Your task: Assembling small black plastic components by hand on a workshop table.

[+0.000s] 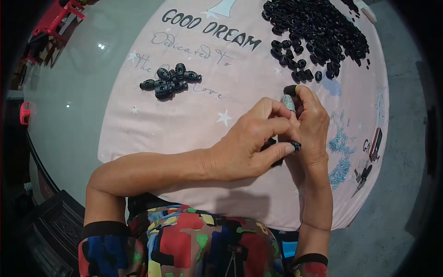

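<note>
Both hands meet over the right-hand part of the pink cloth. My left hand [251, 143] is closed, its thumb and fingers pinched on a small black cord lock part [296, 146]. More black shows under its fingers, mostly hidden. My right hand [314, 122] is curled close against the left fingertips; one fingertip wears a black cover [290, 90] and another a grey wrap [287, 102]. What the right fingers hold, if anything, is hidden. To the left lies a small cluster of black cord locks [170, 82]. Beyond my hands spreads a large heap of black cord lock parts [314, 27].
Small shiny bluish springs [340, 168] lie scattered right of my right forearm. Pliers [363, 177] and a red-and-black tool [376, 143] rest near the right edge of the pink tablecloth [221, 134]. A red stool [53, 18] stands on the floor at far left.
</note>
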The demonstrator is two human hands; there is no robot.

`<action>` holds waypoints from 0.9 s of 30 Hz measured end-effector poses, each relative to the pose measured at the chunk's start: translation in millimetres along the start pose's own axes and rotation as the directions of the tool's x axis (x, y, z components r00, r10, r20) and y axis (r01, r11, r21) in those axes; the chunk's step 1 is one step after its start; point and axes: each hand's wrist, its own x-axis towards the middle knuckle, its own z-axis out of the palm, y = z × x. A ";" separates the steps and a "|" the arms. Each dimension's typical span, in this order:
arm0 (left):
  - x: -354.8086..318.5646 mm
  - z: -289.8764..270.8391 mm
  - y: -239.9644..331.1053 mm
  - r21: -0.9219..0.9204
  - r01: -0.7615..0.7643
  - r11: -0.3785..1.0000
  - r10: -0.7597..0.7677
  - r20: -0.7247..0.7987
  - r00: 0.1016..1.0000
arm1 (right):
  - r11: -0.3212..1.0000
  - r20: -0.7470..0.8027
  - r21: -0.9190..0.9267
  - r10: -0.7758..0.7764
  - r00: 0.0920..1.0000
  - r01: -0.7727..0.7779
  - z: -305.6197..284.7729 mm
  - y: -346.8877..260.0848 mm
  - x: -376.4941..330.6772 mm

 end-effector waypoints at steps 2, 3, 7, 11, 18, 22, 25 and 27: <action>-2.6 3.9 2.5 -0.011 0.015 1.000 -0.015 -0.001 1.000 | 1.000 -0.020 -0.024 -0.010 1.000 0.009 0.4 1.0 -0.2; -4.4 5.3 4.0 -0.011 0.015 1.000 -0.016 -0.002 1.000 | 0.999 -0.021 -0.031 -0.012 1.000 0.011 0.8 0.4 -0.5; -9.3 11.1 8.1 -0.009 0.007 1.000 -0.007 -0.003 1.000 | 0.998 -0.034 -0.060 0.000 0.999 -0.002 3.6 -1.1 -1.3; -11.7 14.6 10.9 0.003 0.004 1.000 -0.004 -0.016 1.000 | 0.997 -0.041 -0.071 0.019 0.999 -0.021 4.5 -3.2 -2.2; -14.7 16.6 19.3 0.101 0.010 0.995 -0.011 0.014 1.000 | 0.996 -0.032 -0.083 0.022 0.999 -0.024 6.1 -1.2 -2.6; -16.2 14.9 22.1 0.173 0.011 0.985 -0.028 0.094 0.995 | 0.991 -0.037 -0.121 -0.055 0.998 0.050 8.0 2.6 -2.6; -17.2 17.0 20.2 0.176 -0.001 0.984 -0.014 0.088 0.996 | 0.992 -0.042 -0.110 -0.069 0.997 0.064 7.6 2.0 -2.8; -17.6 16.9 19.1 0.170 -0.010 0.985 -0.002 0.067 0.998 | 0.993 -0.044 -0.104 -0.063 0.997 0.058 8.8 1.2 -1.9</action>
